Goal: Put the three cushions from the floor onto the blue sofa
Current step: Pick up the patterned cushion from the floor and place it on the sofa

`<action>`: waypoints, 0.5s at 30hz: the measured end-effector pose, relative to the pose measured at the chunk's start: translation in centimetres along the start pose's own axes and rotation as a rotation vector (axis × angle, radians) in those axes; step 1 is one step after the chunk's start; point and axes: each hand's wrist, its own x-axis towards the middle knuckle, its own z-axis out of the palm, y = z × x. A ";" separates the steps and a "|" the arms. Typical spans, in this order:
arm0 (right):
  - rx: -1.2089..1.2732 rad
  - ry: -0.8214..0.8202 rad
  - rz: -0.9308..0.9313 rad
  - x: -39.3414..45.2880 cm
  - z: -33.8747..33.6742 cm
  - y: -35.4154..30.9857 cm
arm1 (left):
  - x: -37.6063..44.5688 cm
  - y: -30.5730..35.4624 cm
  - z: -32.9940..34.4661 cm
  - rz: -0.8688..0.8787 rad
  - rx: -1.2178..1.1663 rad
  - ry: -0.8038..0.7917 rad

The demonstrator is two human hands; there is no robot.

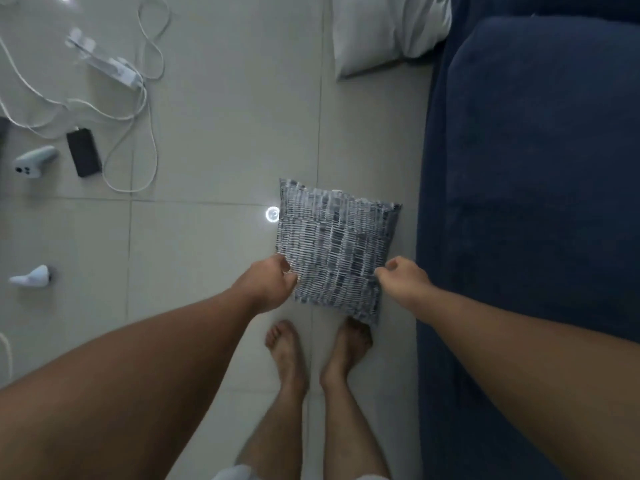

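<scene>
A square cushion (336, 244) with a blue-and-white dashed pattern hangs above the tiled floor, just left of the blue sofa (533, 202). My left hand (268, 284) grips its near left edge and my right hand (403, 277) grips its near right edge. The cushion's low corner hides the toes of my right foot. A white cushion (384, 29) lies on the floor at the top, leaning against the sofa's front. No third cushion shows in this view.
My bare feet (311, 348) stand on the tiles beside the sofa. At the left lie a white power strip (110, 65) with tangled white cables, a black box (83, 152) and two white controllers (34, 162).
</scene>
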 end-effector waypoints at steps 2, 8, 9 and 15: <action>0.049 -0.021 0.044 3.2 1.6 0.2 | 2.6 -1.0 1.3 -0.003 0.009 -0.012; 0.179 -0.020 0.128 12.4 5.9 2.2 | 11.3 -4.2 4.9 -0.007 0.049 -0.024; 0.193 -0.015 0.142 14.0 6.6 2.7 | 12.7 -4.6 5.6 -0.009 0.052 -0.027; 0.286 0.060 0.184 20.4 7.8 4.0 | 19.3 -6.5 8.9 -0.089 -0.062 0.039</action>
